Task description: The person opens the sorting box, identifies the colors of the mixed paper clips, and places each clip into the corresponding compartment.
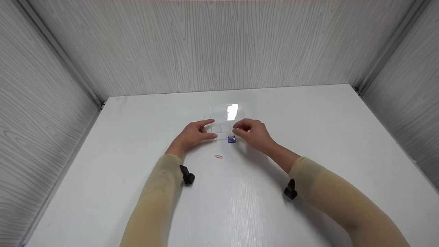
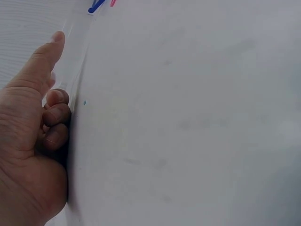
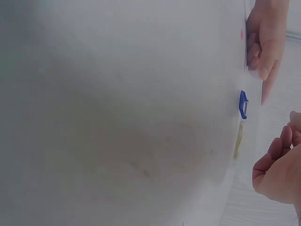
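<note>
A clear plastic box [image 1: 222, 129] with compartments lies on the white table, its transparent lid [image 1: 219, 112] folded open to the back. My left hand [image 1: 192, 133] holds the box's left end, index finger at the rear and thumb at the front. At the right end is my right hand [image 1: 255, 133], its thumb and index fingertips close together; I cannot tell whether they pinch anything. Just in front of the box sits a small blue clip-like piece [image 1: 231, 139]. Nearer to me lies a pink paper clip [image 1: 218, 156].
In the right wrist view, a slender yellowish piece [image 3: 238, 141] shows beside the blue one. Wood-patterned panels [image 1: 219, 44] enclose the table [image 1: 219, 199] at the back and both sides. Black camera mounts [image 1: 188, 175] sit on the sleeved wrists.
</note>
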